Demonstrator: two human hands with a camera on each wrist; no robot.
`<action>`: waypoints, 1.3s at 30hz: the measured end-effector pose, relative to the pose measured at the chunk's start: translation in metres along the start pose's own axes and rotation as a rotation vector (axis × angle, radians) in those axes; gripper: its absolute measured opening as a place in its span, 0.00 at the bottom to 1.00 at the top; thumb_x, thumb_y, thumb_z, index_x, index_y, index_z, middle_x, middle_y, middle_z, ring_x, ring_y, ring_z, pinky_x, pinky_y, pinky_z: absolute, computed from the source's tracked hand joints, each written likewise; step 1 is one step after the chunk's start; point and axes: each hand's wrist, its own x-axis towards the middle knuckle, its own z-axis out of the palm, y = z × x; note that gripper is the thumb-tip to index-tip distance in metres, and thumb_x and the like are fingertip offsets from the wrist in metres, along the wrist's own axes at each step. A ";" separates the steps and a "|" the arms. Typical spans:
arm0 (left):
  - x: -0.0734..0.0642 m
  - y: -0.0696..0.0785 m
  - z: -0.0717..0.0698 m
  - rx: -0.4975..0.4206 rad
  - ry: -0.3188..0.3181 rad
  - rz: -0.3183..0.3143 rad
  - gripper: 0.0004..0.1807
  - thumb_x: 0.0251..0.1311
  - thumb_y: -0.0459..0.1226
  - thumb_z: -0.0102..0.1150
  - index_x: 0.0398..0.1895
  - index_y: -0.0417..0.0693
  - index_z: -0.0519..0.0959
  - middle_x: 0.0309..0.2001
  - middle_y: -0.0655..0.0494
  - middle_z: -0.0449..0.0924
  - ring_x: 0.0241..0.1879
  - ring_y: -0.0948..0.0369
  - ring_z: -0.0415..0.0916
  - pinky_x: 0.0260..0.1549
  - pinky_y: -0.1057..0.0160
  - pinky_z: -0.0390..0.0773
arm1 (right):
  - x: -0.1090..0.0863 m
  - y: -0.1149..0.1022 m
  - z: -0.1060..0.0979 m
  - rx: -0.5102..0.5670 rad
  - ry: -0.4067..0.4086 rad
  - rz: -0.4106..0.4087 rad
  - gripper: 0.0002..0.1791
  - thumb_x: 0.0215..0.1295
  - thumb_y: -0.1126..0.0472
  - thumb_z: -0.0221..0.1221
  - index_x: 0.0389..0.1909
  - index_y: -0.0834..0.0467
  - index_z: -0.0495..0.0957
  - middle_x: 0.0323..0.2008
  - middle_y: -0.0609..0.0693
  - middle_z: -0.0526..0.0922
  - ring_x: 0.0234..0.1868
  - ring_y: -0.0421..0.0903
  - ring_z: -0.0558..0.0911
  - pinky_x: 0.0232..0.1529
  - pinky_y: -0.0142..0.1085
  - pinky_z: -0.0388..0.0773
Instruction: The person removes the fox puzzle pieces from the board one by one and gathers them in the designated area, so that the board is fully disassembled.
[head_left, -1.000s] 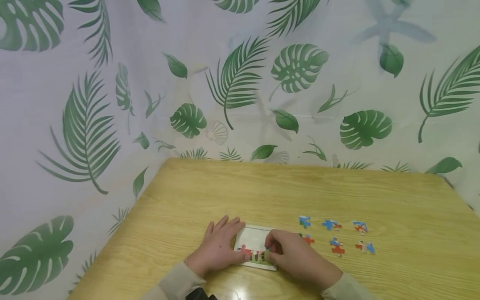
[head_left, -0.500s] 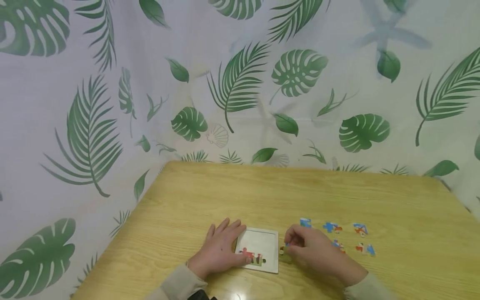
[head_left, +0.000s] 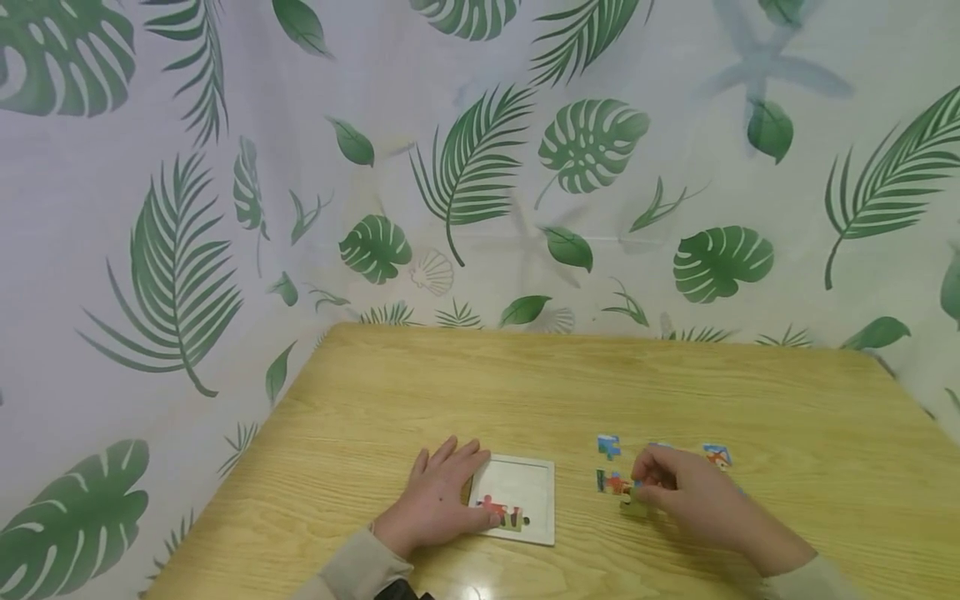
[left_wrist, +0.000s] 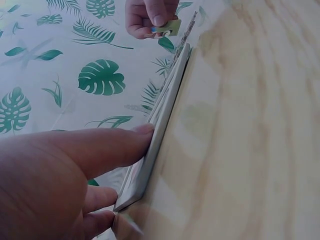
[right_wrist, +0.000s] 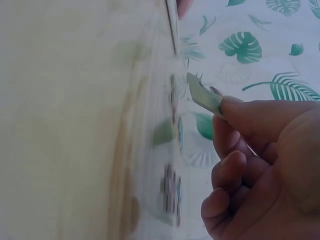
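Observation:
My left hand (head_left: 442, 500) rests with outstretched fingers along the left side of a white-rimmed puzzle tray (head_left: 553, 504). Its thumb presses near the tray's front edge, as the left wrist view also shows. Inside the tray, a few red and green puzzle pieces (head_left: 512, 517) lie along the front. Right of the tray, my right hand (head_left: 693, 496) pinches a green puzzle piece (right_wrist: 204, 96) between thumb and forefinger, raised above the table. That same piece (left_wrist: 171, 28) appears far off in the left wrist view. The right hand hides some loose pieces.
Loose puzzle pieces lie to the right on the wooden table (head_left: 450, 375): a blue-green piece (head_left: 608, 447), a red one (head_left: 615, 482) and a blue-and-orange one (head_left: 717, 455). A leaf-patterned curtain (head_left: 480, 183) hangs behind and to the left.
My right hand has moved right from over the tray, carrying the green puzzle piece away to beside the loose pieces. The left hand has stayed on the tray's left side.

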 end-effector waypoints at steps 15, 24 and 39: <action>0.003 0.001 0.003 -0.017 -0.012 0.013 0.47 0.58 0.60 0.65 0.76 0.49 0.65 0.78 0.49 0.56 0.78 0.44 0.43 0.70 0.32 0.35 | -0.043 0.051 -0.044 -0.004 -0.079 0.058 0.09 0.72 0.55 0.61 0.43 0.56 0.77 0.34 0.46 0.78 0.32 0.38 0.74 0.31 0.34 0.74; 0.002 -0.003 0.004 -0.010 -0.008 -0.008 0.47 0.56 0.59 0.65 0.77 0.51 0.65 0.78 0.52 0.55 0.78 0.46 0.41 0.70 0.33 0.34 | -0.063 0.073 -0.056 -0.008 -0.095 0.151 0.12 0.72 0.52 0.61 0.46 0.56 0.78 0.36 0.48 0.79 0.33 0.37 0.74 0.33 0.33 0.74; 0.001 -0.005 0.002 -0.012 -0.009 0.019 0.47 0.58 0.61 0.65 0.77 0.49 0.65 0.78 0.49 0.56 0.78 0.44 0.42 0.70 0.31 0.35 | -0.071 0.083 -0.051 0.032 -0.157 0.239 0.13 0.73 0.51 0.60 0.45 0.57 0.78 0.35 0.49 0.79 0.32 0.39 0.75 0.32 0.34 0.73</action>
